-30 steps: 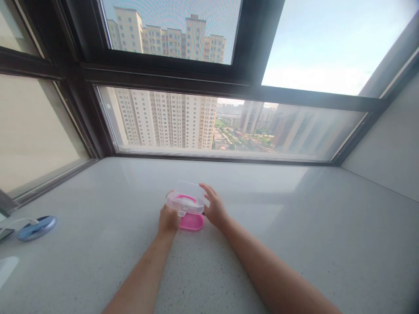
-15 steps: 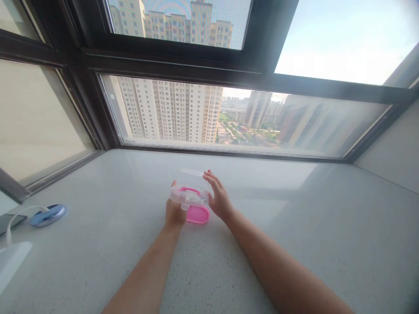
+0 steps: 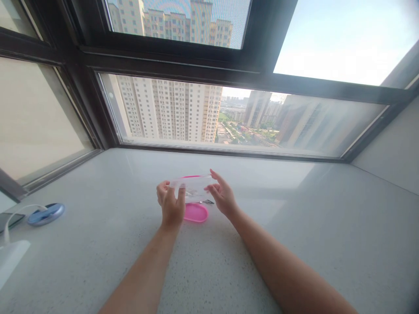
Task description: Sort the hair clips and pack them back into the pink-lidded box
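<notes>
A small clear plastic lid (image 3: 193, 186) with a pink handle is lifted and tilted above a pink oval box base (image 3: 195, 212) that rests on the pale stone sill. My left hand (image 3: 170, 205) grips the lid's left end, thumb and fingers pinched on it. My right hand (image 3: 222, 196) holds the lid's right end with its fingertips. A small dark metal item (image 3: 207, 201) shows just behind the base; I cannot make out what it is.
A blue round device (image 3: 46, 214) with a white cable lies at the far left of the sill (image 3: 294, 244), beside a phone (image 3: 8, 220) and a white object (image 3: 9, 259). Dark window frames close the back; a grey wall stands at right.
The clear lid has come up off the pink base and tilted toward me. Both hands rose with it, and my right hand has closed onto its right end.
</notes>
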Demonstrator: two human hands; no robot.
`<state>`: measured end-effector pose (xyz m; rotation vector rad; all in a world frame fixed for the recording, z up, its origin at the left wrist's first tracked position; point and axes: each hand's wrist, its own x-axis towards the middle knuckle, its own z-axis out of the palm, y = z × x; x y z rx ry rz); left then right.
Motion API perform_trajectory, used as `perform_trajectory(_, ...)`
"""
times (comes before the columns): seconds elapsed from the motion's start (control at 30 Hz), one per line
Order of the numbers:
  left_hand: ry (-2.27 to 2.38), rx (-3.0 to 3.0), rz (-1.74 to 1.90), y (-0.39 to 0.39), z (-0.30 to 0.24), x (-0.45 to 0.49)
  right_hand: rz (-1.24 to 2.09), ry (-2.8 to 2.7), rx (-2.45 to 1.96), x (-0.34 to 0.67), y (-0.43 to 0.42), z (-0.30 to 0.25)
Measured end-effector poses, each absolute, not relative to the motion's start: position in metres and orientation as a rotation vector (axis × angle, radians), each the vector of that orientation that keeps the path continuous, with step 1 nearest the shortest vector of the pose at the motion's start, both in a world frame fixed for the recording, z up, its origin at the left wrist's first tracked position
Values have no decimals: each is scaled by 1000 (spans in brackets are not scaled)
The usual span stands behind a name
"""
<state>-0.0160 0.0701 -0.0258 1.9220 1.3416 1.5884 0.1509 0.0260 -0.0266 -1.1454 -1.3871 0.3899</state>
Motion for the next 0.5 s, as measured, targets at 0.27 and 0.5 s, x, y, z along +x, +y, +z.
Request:
perform_trajectory(0.27, 733, 1744, 1489, 51, -7, -18, 702, -1283, -1126, 150, 22, -23)
perform_trajectory(0.5, 721, 1548, 1490, 59, -17, -19, 931, -1299, -1022, 151, 19, -23)
